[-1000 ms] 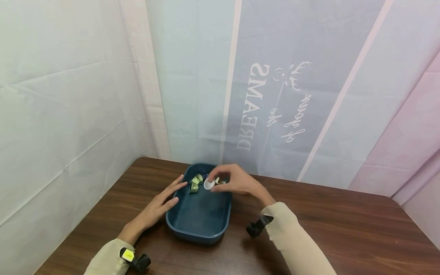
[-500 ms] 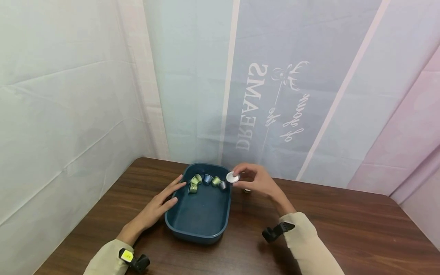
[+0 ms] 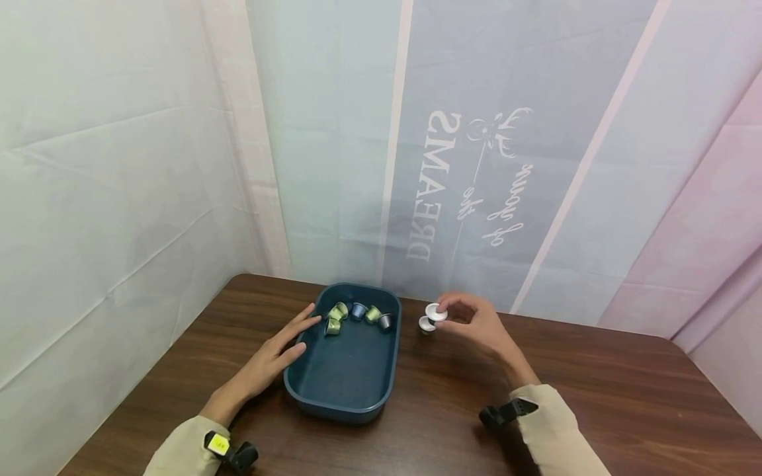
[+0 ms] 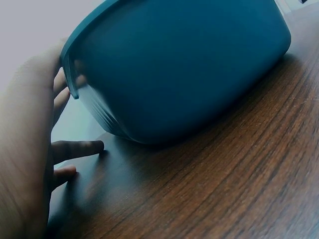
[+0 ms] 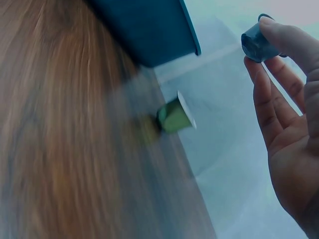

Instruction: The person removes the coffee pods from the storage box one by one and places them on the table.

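Now wood table lies beneath the grip, blue bin to its left, left hand farther left with spread fingers at the rim, right hand pinching a white-topped capsule above the table, green capsule standing just below that pinch.

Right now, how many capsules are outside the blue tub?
2: a green capsule on the table, right of the tub, and another capsule pinched by the right hand. Others may be hidden.
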`<state>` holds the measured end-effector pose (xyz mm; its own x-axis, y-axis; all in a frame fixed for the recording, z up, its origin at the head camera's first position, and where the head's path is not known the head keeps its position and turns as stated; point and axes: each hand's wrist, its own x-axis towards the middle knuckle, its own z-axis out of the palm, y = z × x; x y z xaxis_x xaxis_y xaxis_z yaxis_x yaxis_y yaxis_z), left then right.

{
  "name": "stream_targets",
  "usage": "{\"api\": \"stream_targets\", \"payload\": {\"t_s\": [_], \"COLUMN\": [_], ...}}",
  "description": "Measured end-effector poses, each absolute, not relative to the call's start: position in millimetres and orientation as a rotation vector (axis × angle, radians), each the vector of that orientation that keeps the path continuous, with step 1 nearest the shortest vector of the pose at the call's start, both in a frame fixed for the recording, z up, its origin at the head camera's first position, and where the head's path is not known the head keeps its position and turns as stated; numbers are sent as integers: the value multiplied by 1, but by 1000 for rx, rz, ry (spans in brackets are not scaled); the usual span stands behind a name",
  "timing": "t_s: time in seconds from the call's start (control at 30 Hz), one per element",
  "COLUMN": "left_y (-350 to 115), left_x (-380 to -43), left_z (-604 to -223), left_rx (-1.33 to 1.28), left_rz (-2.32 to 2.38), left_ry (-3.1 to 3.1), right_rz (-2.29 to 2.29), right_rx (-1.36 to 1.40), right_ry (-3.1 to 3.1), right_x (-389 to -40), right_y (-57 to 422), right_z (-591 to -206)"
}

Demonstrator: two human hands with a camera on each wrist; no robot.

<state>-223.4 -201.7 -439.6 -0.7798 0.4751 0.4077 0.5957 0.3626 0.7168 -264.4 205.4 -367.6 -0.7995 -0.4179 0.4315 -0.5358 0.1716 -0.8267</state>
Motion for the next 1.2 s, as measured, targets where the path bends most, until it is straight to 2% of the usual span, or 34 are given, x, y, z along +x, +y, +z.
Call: {"api": "stream_targets", "payload": {"t_s": [0.27,0.63,0.87,1.2], "left_y": [-201,-202,-202,-201], "left_x": [-222,-221,-221,-222], "left_z": [-440,-438,-438,-438], "left_rx": [-989,-989,-985,-991], "left_rz": [-1412,-1412,-1389,-1396], "left_ry": [-2481,-2479,-2480,-2478], "right_rz": [1734,1693,1756,1618], "right_rx": [861,825,754,696], "right_ry": [-2286,-2303,-2317,-2437], "right_x": [-275,-263,-279,-273], "right_y": [231,235,243,241], "right_z": [-396,-385,-412,-412]}}
